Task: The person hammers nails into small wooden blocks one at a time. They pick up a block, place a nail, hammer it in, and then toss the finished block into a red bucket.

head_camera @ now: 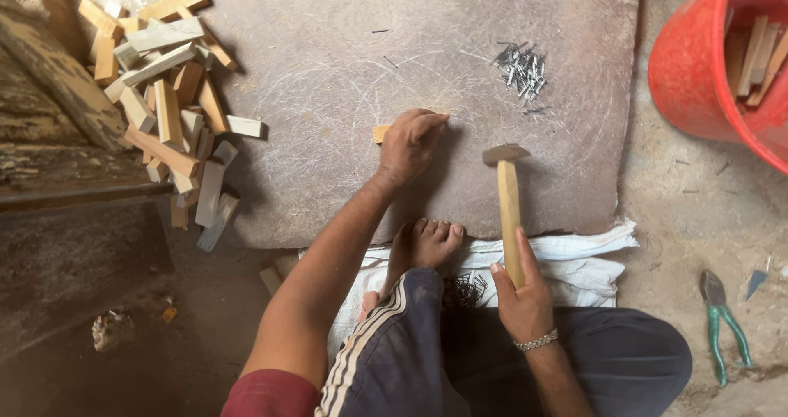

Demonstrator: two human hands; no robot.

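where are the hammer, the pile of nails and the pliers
hammer [510, 212]: head view, on the wooden handle above the right hand
pile of nails [522, 68]: head view, middle of the heap on the stone slab
pliers [722, 323]: head view, green handles

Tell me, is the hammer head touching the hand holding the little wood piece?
Apart. The head view shows bare stone slab between the hammer head and the left hand on the small wood piece.

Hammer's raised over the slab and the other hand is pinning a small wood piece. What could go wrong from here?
The left hand covers most of the small wood block, so fingers sit close to where the hammer in the right hand may land. The bare foot rests at the stone slab edge, near the swing. Loose nails could scatter if the slab jolts.
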